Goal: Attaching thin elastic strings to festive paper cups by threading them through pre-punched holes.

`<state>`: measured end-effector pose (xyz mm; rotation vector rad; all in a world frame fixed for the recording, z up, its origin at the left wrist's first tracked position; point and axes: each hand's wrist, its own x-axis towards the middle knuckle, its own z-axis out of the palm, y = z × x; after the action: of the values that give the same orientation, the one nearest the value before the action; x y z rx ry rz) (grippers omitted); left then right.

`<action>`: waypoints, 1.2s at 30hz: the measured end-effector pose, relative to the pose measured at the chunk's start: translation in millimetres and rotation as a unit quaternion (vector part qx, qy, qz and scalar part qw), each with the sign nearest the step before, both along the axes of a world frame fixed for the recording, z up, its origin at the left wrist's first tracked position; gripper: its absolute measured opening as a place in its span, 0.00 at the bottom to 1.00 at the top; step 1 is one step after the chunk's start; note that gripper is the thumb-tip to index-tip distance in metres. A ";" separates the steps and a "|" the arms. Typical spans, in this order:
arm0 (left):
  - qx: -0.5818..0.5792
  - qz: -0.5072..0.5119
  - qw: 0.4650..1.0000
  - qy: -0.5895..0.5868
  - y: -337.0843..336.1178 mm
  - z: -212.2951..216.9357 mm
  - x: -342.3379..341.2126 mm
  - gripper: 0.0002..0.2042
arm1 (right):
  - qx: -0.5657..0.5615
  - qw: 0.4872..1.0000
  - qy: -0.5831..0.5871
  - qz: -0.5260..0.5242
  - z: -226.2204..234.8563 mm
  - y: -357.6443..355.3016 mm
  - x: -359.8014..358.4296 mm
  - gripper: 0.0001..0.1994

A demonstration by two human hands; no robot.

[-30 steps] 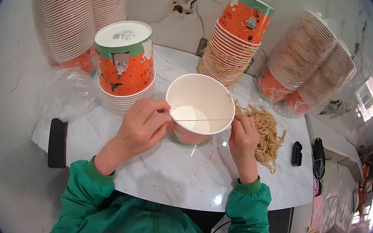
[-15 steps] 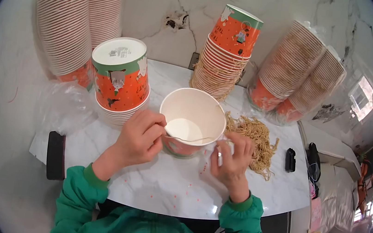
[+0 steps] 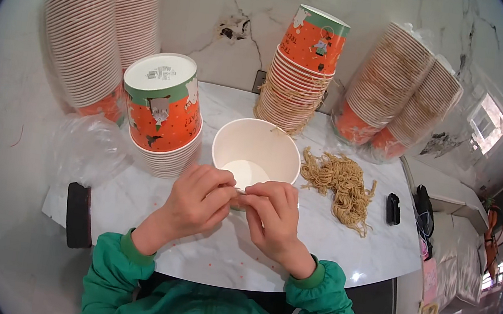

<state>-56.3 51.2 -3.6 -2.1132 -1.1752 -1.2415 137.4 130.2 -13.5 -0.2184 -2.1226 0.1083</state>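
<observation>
A white-lined paper bucket (image 3: 256,145) stands upright on the table in front of me, mouth up. At its near rim my left hand (image 3: 193,200) pinches with closed fingertips. My right hand (image 3: 272,219) is pinched there too, its fingertips almost touching the left ones. Between them is a thin piece of twine, mostly hidden by the fingers. A short bit of twine also lies on the bucket's far rim. To the right of the bucket rests a loose heap of tan twine (image 3: 348,188).
An upturned orange-and-green bucket stack (image 3: 162,118) stands left; another stack (image 3: 303,69), strung with twine, is behind. Plastic-wrapped stacks (image 3: 84,36) (image 3: 392,86) lean at both sides. A crumpled plastic bag (image 3: 92,147), a black block (image 3: 79,214) and a small black object (image 3: 392,209) lie around.
My right hand has moved left from beside the twine heap to meet my left hand at the bucket's near rim. The twine stretched between them is now gathered at the fingertips.
</observation>
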 end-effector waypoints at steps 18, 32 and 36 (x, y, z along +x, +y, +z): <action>0.020 0.087 0.986 -0.139 -5.8 -5.7 -18.5 0.18 | 0.171 0.947 -0.159 -0.223 43.6 5.1 22.6 0.11; -0.463 -0.179 0.589 -0.638 -3.5 -6.7 10.8 0.10 | 0.173 0.975 -0.086 -0.113 27.1 6.9 9.8 0.16; -0.458 -0.237 0.526 -0.677 3.8 -9.3 27.5 0.11 | 0.203 0.969 -0.081 -0.111 13.9 2.6 14.1 0.16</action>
<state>-28.7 54.9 -12.9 -1.7030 -2.2515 -3.5071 151.5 132.7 0.4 -0.2240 -2.2116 -0.4878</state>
